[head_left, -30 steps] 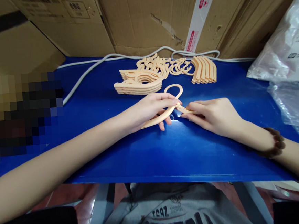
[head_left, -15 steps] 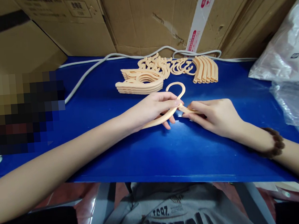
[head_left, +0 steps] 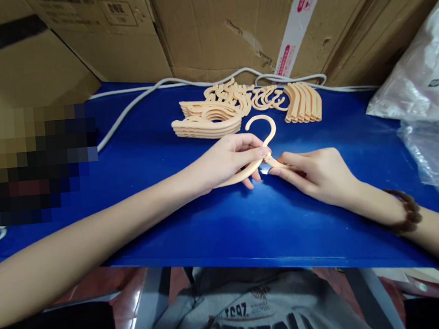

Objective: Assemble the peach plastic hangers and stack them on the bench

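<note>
Head view: peach hanger (head_left: 273,129) at table (head_left: 209,221) centre, just before the far-edge stack of hanger parts (head_left: 205,125). Left hand (head_left: 229,161) is closed around its arm below the hook. Right hand (head_left: 319,174) pinches the opposite arm. The joint is apparently being seated, which calls for aligned, steady pressure.

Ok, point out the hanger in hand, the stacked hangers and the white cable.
hanger (head_left: 270,137): head view, on its hook stem.
stacked hangers (head_left: 205,126): head view, pile's front edge.
white cable (head_left: 124,111): head view, its left stretch.

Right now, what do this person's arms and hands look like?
Left hand and right hand are bare: no gloves, no sleeves along the forearms. A dark brown beaded bracelet circles the right wrist; the left wrist has nothing on it.
</note>
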Action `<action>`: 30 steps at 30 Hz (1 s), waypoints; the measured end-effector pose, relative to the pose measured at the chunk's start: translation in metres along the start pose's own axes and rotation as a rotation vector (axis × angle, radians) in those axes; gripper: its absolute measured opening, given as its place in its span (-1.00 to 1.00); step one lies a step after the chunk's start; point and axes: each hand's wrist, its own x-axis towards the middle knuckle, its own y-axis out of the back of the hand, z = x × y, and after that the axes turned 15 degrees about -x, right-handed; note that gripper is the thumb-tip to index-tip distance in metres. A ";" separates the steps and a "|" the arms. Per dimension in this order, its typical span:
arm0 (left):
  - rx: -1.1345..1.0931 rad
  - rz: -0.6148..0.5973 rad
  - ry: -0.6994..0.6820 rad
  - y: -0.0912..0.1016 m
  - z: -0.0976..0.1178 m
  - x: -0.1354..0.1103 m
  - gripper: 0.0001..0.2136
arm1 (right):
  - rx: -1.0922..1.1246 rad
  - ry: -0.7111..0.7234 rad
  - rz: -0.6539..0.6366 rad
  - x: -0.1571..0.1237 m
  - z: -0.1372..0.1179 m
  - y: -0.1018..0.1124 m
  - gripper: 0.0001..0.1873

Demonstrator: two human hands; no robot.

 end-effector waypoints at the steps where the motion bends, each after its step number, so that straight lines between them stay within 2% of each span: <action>1: 0.008 0.003 -0.005 0.000 0.000 0.000 -0.87 | 0.005 -0.007 -0.003 0.000 0.000 0.000 -0.44; 10: -0.012 0.064 -0.026 -0.003 -0.003 0.001 -0.85 | 0.009 -0.077 -0.066 0.004 -0.006 0.006 -0.44; 15: 0.006 0.048 -0.033 -0.001 -0.008 0.002 -0.79 | 0.019 -0.123 -0.132 0.005 -0.009 0.011 -0.46; 24: 0.034 0.011 -0.058 0.000 -0.011 0.003 -0.75 | 0.076 -0.190 -0.152 0.007 -0.015 0.017 -0.35; 30: 0.032 0.037 -0.075 -0.001 -0.012 0.002 -0.75 | 0.062 -0.232 -0.189 0.008 -0.017 0.018 -0.37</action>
